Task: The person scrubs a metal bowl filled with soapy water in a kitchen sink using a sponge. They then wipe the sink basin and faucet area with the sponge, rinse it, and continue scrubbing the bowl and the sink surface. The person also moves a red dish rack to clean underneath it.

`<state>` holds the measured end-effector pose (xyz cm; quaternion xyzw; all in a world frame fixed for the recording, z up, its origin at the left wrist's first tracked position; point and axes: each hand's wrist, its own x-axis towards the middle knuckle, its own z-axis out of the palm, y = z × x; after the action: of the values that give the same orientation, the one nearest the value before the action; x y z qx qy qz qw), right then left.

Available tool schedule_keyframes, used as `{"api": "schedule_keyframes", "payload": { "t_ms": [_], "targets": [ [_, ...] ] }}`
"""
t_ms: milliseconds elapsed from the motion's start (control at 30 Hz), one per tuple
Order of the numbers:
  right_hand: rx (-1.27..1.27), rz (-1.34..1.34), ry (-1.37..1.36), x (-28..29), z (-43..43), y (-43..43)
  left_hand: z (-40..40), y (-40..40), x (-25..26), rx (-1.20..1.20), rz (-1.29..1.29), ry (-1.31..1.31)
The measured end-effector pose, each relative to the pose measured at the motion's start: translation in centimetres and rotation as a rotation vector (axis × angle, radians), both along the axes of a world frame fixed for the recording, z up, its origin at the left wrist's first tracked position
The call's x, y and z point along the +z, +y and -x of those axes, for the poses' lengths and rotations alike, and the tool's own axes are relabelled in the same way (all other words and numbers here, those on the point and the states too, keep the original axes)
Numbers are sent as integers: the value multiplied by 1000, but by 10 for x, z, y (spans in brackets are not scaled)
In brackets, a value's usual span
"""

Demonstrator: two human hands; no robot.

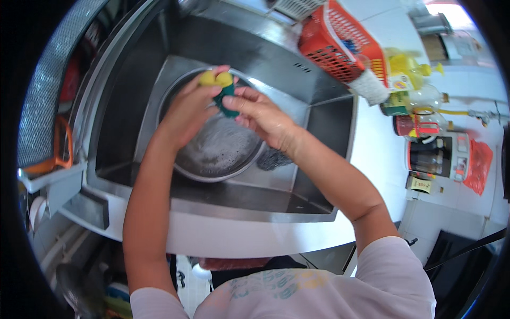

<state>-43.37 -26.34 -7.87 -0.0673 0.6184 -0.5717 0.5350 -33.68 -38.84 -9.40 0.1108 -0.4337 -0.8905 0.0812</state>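
A yellow and green scouring sponge is bent between my two hands, above a round metal basin of sudsy water. My left hand grips its yellow part, with fingers partly hidden behind it. On the green scouring side, the thumb and fingers of my right hand pinch the sponge from the right. The basin stands in a stainless steel sink. A dark mesh scrubber lies on the sink floor, right of the basin and below my right wrist.
Behind the sink, at the right, stands a red plastic basket with a whitish cloth at its corner. Several bottles, among them a yellow one, line the white countertop. A mesh rack borders the sink's left side.
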Motion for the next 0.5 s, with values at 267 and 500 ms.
{"api": "schedule_keyframes", "payload": {
  "t_ms": [267, 500],
  "targets": [
    [90, 114, 325, -11, 0, 35, 0, 10, 8, -155, 400, -173],
    [98, 68, 292, 7, -4, 36, 2, 7, -15, -161, 498, -152]
  ]
}}
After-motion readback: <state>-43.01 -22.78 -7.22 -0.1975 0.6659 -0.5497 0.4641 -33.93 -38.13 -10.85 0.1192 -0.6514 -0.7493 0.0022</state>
